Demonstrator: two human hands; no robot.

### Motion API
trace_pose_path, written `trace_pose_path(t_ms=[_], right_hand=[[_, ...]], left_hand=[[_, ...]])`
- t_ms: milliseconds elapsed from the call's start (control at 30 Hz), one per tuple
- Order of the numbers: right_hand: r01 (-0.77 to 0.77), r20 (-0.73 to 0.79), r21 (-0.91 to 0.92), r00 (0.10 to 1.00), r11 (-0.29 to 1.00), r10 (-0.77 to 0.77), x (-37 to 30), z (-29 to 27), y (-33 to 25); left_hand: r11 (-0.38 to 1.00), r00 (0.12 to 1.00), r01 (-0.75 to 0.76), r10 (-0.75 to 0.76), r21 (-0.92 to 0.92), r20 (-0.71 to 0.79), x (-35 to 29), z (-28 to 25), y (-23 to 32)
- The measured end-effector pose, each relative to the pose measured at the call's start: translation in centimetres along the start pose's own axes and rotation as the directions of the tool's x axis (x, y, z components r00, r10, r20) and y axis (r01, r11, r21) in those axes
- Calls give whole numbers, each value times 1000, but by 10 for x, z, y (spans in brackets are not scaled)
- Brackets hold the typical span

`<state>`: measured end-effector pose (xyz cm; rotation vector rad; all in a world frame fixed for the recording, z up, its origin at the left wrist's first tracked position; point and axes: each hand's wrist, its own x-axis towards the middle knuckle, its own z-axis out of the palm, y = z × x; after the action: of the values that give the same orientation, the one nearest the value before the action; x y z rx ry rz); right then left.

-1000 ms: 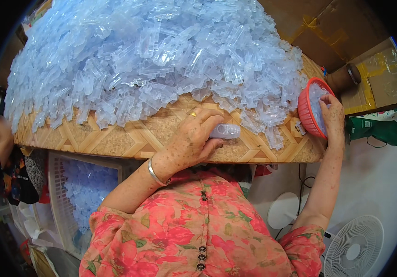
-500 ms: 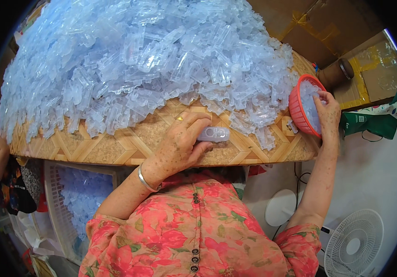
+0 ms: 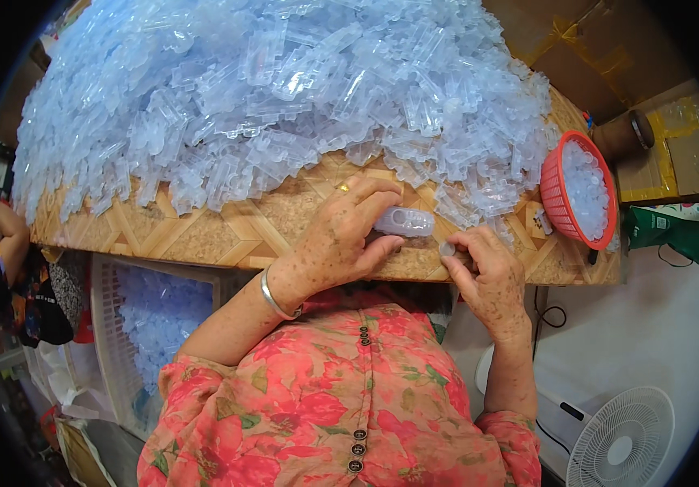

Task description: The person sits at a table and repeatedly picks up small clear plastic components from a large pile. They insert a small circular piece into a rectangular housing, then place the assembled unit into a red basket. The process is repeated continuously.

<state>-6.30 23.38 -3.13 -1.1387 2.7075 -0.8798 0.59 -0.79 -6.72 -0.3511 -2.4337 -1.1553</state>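
Note:
My left hand [image 3: 335, 235] grips one end of a clear, oblong plastic piece [image 3: 411, 222] between thumb and fingers, just over the table [image 3: 268, 219]. A round recess or hole shows on its upper side. Close to its free end, my right hand [image 3: 491, 280] pinches a small round translucent disc [image 3: 447, 248] between thumb and fingertips. Disc and piece stand slightly apart. To the right, a red plastic basket [image 3: 555, 203] holds many small translucent parts [image 3: 585, 191]. Beyond my hands rises a large heap of clear plastic pieces [image 3: 284, 97].
Below the table's left side stands a white crate [image 3: 110, 325] filled with similar pieces. Another person's arm [image 3: 8, 231] shows at far left. Cardboard boxes [image 3: 601, 65] and a green bag [image 3: 670, 235] lie beyond the basket. A white fan [image 3: 621, 446] stands lower right.
My right hand has left the red basket and come left to the plastic piece, now with a small disc in its fingertips. My left hand keeps its grip. The whole view has shifted slightly.

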Motion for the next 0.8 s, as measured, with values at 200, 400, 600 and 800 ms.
trace_pose_path(t_ms=[200,400,600,800], right_hand=[[-112,7,102,994,988,112,11,-9,-23],[176,-159,48,973,983,-166,36,13,-37],[205,-110,59,974,977,-198,47,19,-42],[194,2,50,981,980,-194,56,15,-44]], left_hand=[[1000,999,-13,13,-3,-47,-3,1,-2],[999,998,-12,10,-41,-61,-3,4,-3],[999,997,-22,20,-39,-72,-5,3,-5],[999,998,14,-16,-31,-56,-6,5,-5]])
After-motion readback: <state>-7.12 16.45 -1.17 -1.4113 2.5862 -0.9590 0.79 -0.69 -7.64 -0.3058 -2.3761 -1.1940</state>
